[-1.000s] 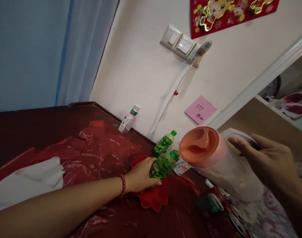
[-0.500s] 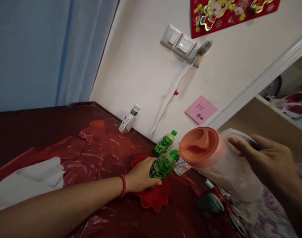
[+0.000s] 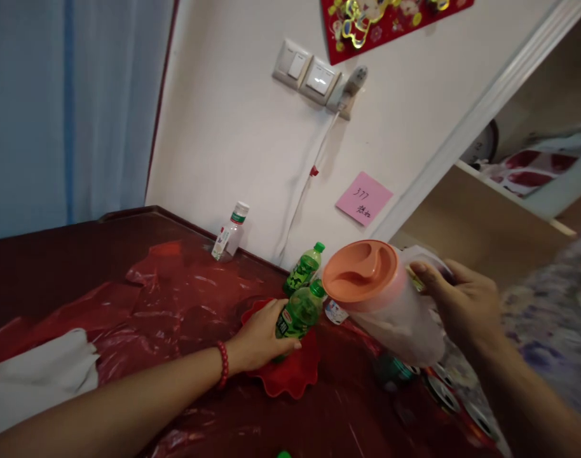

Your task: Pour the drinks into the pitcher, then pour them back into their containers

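Note:
My left hand (image 3: pixel 264 337) is wrapped round a green plastic bottle (image 3: pixel 300 312), which leans to the right over a red scalloped plate (image 3: pixel 290 378). In my right hand (image 3: pixel 462 305) is the handle of a translucent pitcher (image 3: pixel 395 327) with an orange lid (image 3: pixel 360 270). The pitcher is tilted to the left, its lid close to the bottle's neck. Whether the two touch, or any liquid flows, I cannot tell. Behind the held bottle stands a second green bottle (image 3: pixel 304 270).
A clear bottle with a white cap (image 3: pixel 231 230) stands by the wall. Several drink cans (image 3: pixel 440 391) are at the right, partly behind the pitcher. Crumpled red plastic film (image 3: pixel 176 292) and a white cloth (image 3: pixel 42 369) lie on the left. A small green thing (image 3: pixel 284 455) shows at the bottom edge.
My view has shifted, so the surroundings appear further left. The pitcher has come nearer to the held bottle and covers more of the cans. Both hands keep their holds.

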Demonstrator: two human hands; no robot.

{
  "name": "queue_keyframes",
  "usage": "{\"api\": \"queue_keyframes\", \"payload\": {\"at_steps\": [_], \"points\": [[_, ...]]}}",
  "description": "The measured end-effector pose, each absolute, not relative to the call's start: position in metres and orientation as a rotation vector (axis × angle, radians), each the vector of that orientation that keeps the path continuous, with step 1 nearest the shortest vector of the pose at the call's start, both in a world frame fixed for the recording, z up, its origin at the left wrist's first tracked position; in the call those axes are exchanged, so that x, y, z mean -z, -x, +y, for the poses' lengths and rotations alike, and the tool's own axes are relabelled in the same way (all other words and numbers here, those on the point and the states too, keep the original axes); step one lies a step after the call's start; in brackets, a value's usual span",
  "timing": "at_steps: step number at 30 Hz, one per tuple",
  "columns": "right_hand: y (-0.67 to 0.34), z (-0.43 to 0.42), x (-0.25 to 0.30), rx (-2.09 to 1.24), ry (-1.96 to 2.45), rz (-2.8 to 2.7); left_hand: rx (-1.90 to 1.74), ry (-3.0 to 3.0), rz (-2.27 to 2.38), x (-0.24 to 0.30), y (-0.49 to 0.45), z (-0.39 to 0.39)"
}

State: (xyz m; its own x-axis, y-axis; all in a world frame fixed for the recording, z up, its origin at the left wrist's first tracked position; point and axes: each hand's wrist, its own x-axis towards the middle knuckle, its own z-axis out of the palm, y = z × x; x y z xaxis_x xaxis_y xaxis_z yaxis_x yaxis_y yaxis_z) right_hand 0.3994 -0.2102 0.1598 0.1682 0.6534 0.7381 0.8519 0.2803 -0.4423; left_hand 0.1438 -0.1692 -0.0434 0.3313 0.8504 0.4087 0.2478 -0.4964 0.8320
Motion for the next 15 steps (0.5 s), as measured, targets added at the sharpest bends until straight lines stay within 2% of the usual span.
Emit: {"api": "queue_keyframes", "payload": {"at_steps": [15], "points": [[-0.445,-0.200,-0.032,-0.085,1.247,-0.973,-1.115,-1.958,0.933,0.040,-0.147,-0.162]]}}
